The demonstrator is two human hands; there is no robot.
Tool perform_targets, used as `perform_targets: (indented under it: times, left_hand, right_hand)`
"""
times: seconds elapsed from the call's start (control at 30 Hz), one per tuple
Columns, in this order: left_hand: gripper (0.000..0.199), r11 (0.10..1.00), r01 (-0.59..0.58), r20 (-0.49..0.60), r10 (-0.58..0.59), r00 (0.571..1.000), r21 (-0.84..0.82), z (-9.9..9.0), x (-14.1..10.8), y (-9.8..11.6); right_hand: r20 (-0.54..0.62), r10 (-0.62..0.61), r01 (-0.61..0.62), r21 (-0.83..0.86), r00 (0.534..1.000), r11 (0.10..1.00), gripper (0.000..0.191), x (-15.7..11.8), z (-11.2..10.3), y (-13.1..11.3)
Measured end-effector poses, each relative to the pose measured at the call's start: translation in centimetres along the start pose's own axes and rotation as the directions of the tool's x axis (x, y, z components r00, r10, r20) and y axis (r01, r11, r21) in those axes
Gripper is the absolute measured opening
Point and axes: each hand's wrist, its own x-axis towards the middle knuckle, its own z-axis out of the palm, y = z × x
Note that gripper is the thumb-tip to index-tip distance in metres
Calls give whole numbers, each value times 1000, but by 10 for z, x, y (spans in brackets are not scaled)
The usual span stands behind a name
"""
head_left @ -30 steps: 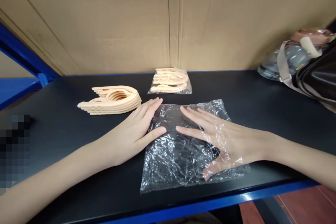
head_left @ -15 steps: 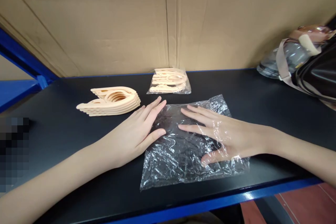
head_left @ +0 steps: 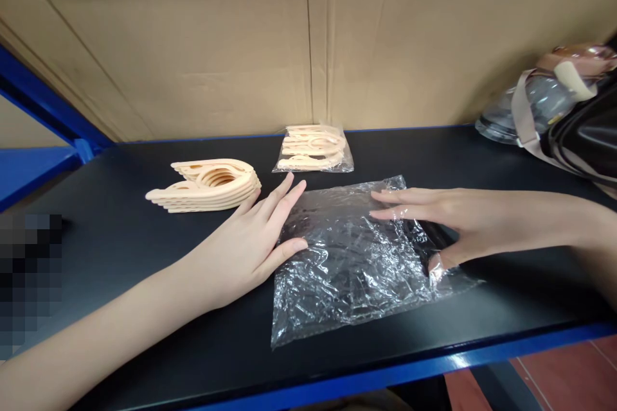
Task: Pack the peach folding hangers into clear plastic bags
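Note:
A clear plastic bag [head_left: 347, 263], crinkled and shiny, lies flat on the black tabletop in front of me. My left hand [head_left: 255, 241] rests with spread fingers on the bag's left edge. At the bag's right end is my right hand [head_left: 448, 221], its fingertips and thumb just inside the opening and its fingers apart. Beyond my left hand sits a stack of several cream folding hangers [head_left: 207, 186]. A second set of cream hangers [head_left: 313, 148], sealed in a clear bag, lies farther back by the cardboard.
Cardboard [head_left: 202, 45] stands upright along the back of the black tabletop [head_left: 159, 257]. At the right rear are a clear jug-like bottle [head_left: 511, 106] with a strap and a dark bag [head_left: 588, 128]. A blue frame [head_left: 38, 109] stands at left; a blurred-out patch covers the left edge.
My right hand has slid to the right, mostly out of the clear bag, and the bag's right end is lifted around the fingers. My left hand stays on the bag's left edge.

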Motion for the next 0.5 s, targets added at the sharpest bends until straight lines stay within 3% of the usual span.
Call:
perform_targets:
  times: [0.13,0.2,0.33,0.5]
  left_hand:
    - [70,982,-179,-106,185,977,58,-11,1,5]
    - [71,977,-208,-112,211,971,44,-23,3,5]
    - [82,999,9,-121,-14,993,-45,-48,5,-18]
    - [109,971,237,-22,-236,971,25,-57,-3,-85]
  right_hand:
    - [-42,-23,24,19,999,1000,88,3,4,1]
    - [-71,-48,48,-10,996,999,87,6,6,-2]
    - [-129,-90,74,-126,988,989,79,9,8,-10]
    - [-303,-155,99,-193,940,976,28,11,4,-18]
